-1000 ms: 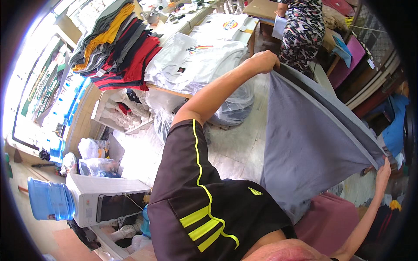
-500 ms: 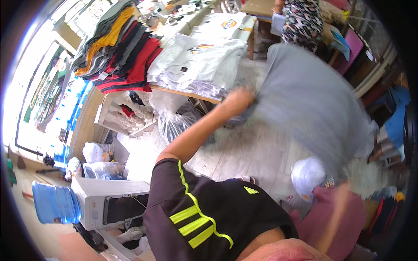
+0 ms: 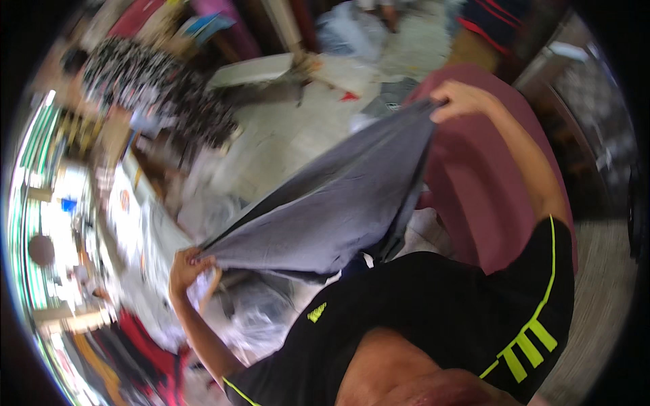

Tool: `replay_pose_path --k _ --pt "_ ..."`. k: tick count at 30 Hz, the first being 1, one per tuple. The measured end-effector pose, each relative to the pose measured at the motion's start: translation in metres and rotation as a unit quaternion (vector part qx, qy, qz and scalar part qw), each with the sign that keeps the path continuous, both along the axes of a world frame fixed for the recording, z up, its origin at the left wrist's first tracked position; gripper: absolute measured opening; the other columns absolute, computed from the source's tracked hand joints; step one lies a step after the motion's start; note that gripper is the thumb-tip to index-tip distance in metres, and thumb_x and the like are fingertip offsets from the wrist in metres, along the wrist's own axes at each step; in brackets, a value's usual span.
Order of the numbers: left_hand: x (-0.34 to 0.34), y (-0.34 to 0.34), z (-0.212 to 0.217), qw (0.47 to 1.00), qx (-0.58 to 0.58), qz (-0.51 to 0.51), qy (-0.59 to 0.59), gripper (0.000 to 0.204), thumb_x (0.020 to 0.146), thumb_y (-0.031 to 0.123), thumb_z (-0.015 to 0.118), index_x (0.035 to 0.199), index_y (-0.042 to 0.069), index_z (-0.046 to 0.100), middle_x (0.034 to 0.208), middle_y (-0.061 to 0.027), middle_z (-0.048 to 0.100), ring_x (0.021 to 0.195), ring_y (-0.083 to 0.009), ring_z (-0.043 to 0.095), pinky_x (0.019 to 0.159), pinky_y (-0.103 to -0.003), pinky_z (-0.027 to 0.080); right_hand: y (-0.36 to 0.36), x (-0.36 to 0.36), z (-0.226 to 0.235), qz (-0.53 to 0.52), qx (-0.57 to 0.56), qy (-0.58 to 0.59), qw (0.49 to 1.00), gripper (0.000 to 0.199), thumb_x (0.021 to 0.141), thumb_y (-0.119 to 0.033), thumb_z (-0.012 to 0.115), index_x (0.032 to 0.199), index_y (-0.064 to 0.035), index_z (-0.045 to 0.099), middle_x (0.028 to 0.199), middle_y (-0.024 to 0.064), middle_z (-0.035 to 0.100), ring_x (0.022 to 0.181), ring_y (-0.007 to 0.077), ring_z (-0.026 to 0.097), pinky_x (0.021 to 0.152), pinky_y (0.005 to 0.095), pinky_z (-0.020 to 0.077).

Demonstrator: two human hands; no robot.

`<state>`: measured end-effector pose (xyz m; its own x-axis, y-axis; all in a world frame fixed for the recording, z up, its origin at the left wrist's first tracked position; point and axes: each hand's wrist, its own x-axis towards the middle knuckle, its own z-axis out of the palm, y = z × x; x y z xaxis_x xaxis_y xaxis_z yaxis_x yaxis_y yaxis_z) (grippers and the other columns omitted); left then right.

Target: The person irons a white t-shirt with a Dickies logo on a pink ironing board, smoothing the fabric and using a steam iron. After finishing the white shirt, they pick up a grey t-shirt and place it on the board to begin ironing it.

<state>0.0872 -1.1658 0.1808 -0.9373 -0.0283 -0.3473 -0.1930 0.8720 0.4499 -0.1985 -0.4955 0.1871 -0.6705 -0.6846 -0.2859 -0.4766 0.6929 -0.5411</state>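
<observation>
A large piece of grey cloth (image 3: 332, 210), perhaps a garment, hangs stretched between my two hands in front of my body. My left hand (image 3: 189, 269) pinches its lower left corner. My right hand (image 3: 464, 103) grips the upper right corner, higher and farther away. The cloth sags in folds between them, and its exact kind does not show. Right beside the cloth, beneath my right forearm, is a maroon cloth-covered surface (image 3: 474, 196) with a rounded end.
White shirts (image 3: 145, 230) lie on a table at the left, with clear plastic bags (image 3: 257, 311) near my left forearm. Folded red and dark garments (image 3: 142, 345) are stacked at the lower left. A person in a patterned top (image 3: 149, 88) is at the far left.
My view has turned to the right. The grey cloth was spread wide and blurred by motion; now it is drawn closer, taut between both hands. My left hand has moved away from the shirt table.
</observation>
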Motion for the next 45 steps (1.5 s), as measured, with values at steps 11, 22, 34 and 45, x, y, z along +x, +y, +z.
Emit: replay_pose_path --k 11,22,34,45 --pt "-0.282 0.093 0.037 0.848 0.366 -0.091 0.373 0.024 0.086 -0.003 0.069 0.106 0.008 0.061 0.093 -0.0006 0.061 0.084 -0.0077 0.053 0.075 -0.022 0.042 0.141 -0.142 0.066 -0.107 -0.137 0.612 0.772 0.008 0.080 0.001 0.063 0.086 -0.0045 0.064 0.073 0.0100 0.065 0.060 0.0227 0.061 0.060 0.0340 0.0514" --pt "-0.197 0.230 0.216 0.624 0.398 -0.141 0.657 0.045 0.093 0.009 0.062 0.136 -0.001 0.052 0.138 -0.0134 0.055 0.124 -0.0259 0.055 0.111 -0.043 0.042 0.289 0.102 0.273 -0.418 -0.201 0.493 0.736 0.045 0.087 -0.010 0.063 0.130 -0.0055 0.050 0.098 0.0143 0.061 0.076 0.0276 0.063 0.065 0.0410 0.0512" --pt "-0.011 0.600 -0.091 0.569 0.486 -0.647 0.145 0.058 0.074 0.008 0.072 0.129 0.005 0.054 0.101 -0.0137 0.059 0.092 -0.0308 0.058 0.082 -0.042 0.046 0.538 0.465 -0.055 -0.790 -0.385 0.289 0.380 0.033 0.096 -0.006 0.046 0.128 -0.0025 0.055 0.117 0.0131 0.063 0.106 0.0228 0.063 0.084 0.0367 0.0555" --pt "0.050 0.613 -0.122 0.662 0.278 -0.676 0.167 0.063 0.065 0.014 0.075 0.125 0.007 0.059 0.114 -0.0088 0.055 0.104 -0.0299 0.051 0.083 -0.044 0.038 0.455 0.436 -0.053 -0.766 -0.389 -0.028 0.511 0.037 0.084 -0.025 0.073 0.112 -0.0048 0.061 0.096 0.0085 0.066 0.079 0.0207 0.062 0.067 0.0343 0.0520"
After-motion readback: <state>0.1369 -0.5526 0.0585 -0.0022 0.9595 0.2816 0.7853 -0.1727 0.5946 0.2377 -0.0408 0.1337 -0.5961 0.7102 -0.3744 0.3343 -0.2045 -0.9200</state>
